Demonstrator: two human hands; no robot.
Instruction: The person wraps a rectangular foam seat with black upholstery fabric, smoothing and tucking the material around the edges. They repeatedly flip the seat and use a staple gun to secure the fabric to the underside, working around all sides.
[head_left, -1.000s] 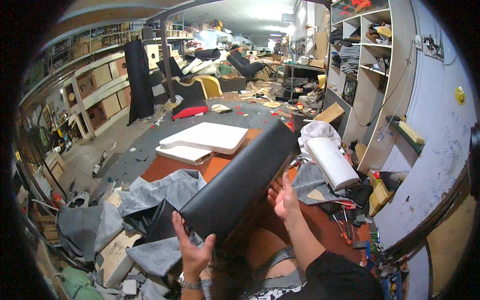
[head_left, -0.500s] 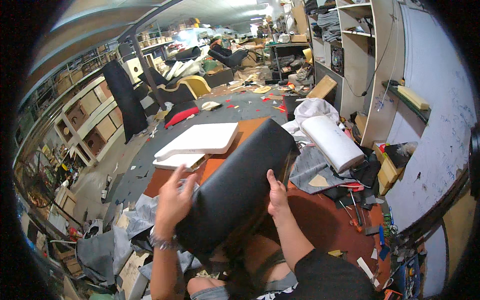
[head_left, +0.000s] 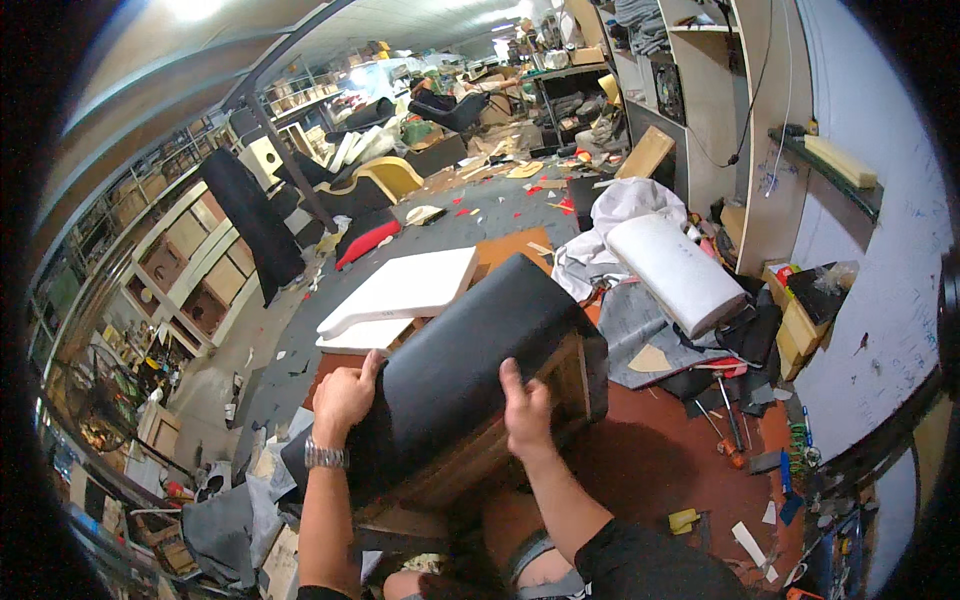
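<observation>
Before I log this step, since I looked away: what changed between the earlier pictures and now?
The black padded piece has tipped, so more of its wooden frame shows. The left hand has moved from its near end up to its left long edge. The right hand stays at its right side; the white slabs remain stacked.

A pale yellow block (head_left: 840,160) (long, narrow) rests on a wall shelf (head_left: 826,171).
</observation>
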